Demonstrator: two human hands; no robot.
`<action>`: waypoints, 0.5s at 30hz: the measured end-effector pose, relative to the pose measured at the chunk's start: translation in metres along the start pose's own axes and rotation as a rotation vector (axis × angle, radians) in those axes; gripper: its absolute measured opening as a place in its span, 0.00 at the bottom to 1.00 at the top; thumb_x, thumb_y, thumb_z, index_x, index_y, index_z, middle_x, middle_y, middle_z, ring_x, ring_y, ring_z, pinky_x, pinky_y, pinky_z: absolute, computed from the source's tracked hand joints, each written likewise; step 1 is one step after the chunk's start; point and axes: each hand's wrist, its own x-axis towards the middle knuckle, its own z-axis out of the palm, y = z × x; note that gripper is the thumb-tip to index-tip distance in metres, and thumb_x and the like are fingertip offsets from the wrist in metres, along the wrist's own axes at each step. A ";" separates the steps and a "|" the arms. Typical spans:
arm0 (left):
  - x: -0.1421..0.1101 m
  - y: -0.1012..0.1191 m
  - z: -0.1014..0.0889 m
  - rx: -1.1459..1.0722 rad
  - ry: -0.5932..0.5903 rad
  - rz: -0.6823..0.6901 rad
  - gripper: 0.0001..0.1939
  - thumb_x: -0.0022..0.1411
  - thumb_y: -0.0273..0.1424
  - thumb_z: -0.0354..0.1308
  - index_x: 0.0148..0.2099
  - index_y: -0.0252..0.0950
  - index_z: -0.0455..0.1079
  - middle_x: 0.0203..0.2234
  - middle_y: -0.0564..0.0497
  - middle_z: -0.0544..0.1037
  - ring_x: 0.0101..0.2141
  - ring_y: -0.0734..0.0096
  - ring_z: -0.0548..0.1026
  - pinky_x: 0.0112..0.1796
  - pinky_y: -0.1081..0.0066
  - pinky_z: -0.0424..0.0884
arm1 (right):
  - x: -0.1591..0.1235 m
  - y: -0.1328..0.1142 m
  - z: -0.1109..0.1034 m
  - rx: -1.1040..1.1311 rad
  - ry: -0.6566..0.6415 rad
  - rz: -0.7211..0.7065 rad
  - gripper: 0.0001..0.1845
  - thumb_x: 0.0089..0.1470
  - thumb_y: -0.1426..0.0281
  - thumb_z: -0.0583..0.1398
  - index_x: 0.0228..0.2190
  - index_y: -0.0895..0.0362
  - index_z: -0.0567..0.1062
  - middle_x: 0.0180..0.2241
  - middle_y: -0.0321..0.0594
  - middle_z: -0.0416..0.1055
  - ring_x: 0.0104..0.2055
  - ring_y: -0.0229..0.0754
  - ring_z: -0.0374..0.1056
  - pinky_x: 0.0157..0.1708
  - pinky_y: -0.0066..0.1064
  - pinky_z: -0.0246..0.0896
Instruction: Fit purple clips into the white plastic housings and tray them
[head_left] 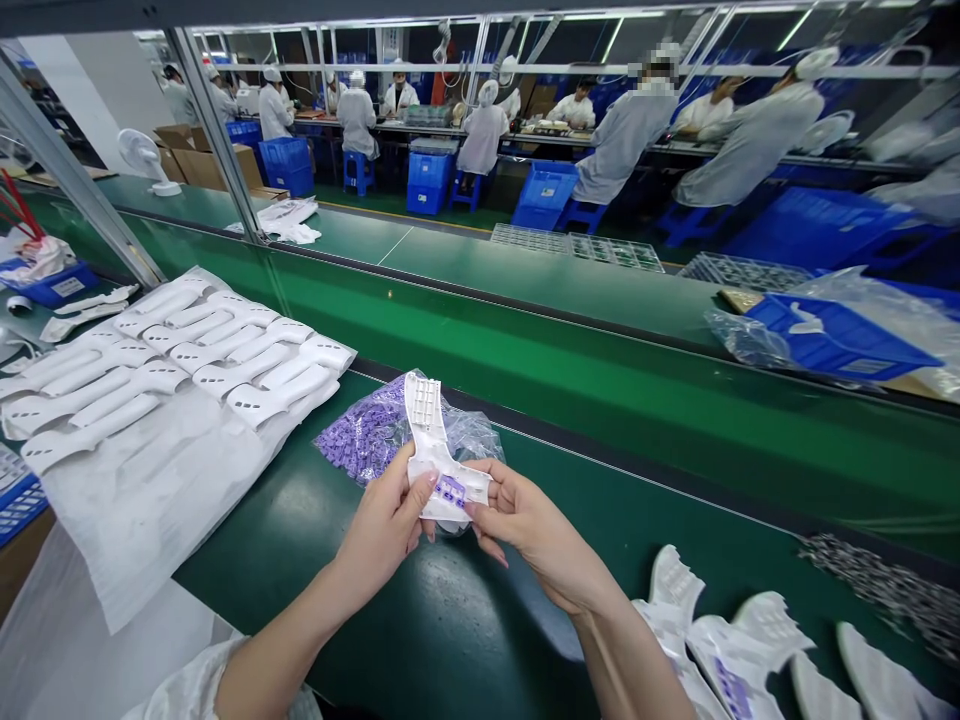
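Note:
Between my two hands is a white plastic shell [429, 430], its ribbed inner side turned up. A small purple plastic piece [451, 491] sits in its wider lower end. My left hand [390, 505] grips the shell's left edge, thumb near the purple piece. On the right edge, my right hand [517, 510] pinches the shell, thumb beside the purple piece. Just behind the shell lies a clear plastic bag full of small purple pieces [365, 435].
White shells [217, 345] lie in rows on a white sheet [142, 510] at left. More white shells [739, 650], one with purple inside, rest at lower right near a pile of small dark metal parts [885, 590]. A green conveyor belt [525, 350] runs behind. Several people sit beyond.

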 end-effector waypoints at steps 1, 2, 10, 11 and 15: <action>0.001 0.001 0.000 -0.039 -0.019 -0.006 0.22 0.64 0.42 0.47 0.56 0.36 0.56 0.16 0.58 0.65 0.12 0.82 0.56 0.13 0.81 0.54 | -0.001 -0.002 0.000 0.010 -0.008 0.005 0.20 0.49 0.63 0.62 0.40 0.60 0.64 0.24 0.32 0.64 0.17 0.28 0.51 0.20 0.25 0.43; 0.002 0.002 -0.001 -0.082 -0.040 -0.012 0.23 0.64 0.42 0.47 0.57 0.36 0.56 0.15 0.59 0.65 0.11 0.82 0.55 0.12 0.81 0.54 | -0.001 -0.004 -0.001 0.026 -0.022 0.011 0.20 0.49 0.63 0.63 0.41 0.60 0.65 0.25 0.32 0.64 0.17 0.28 0.51 0.20 0.25 0.43; 0.003 0.007 0.002 -0.235 -0.121 -0.013 0.26 0.66 0.43 0.44 0.61 0.35 0.52 0.16 0.58 0.64 0.13 0.82 0.54 0.13 0.81 0.56 | -0.006 -0.013 -0.009 0.062 -0.085 -0.006 0.23 0.50 0.61 0.64 0.44 0.58 0.66 0.28 0.34 0.63 0.19 0.28 0.51 0.19 0.25 0.46; 0.003 0.006 0.002 -0.221 -0.118 -0.009 0.26 0.66 0.43 0.44 0.61 0.35 0.53 0.16 0.58 0.64 0.13 0.82 0.54 0.13 0.81 0.56 | -0.006 -0.012 -0.010 0.053 -0.077 -0.009 0.22 0.50 0.61 0.64 0.43 0.58 0.65 0.28 0.33 0.63 0.19 0.28 0.51 0.19 0.24 0.45; 0.005 0.001 0.006 -0.139 -0.093 -0.002 0.26 0.65 0.44 0.45 0.59 0.34 0.55 0.16 0.58 0.64 0.12 0.81 0.55 0.13 0.80 0.55 | -0.008 -0.007 -0.012 -0.002 -0.047 -0.020 0.20 0.51 0.61 0.62 0.42 0.58 0.64 0.26 0.31 0.62 0.17 0.27 0.49 0.18 0.23 0.44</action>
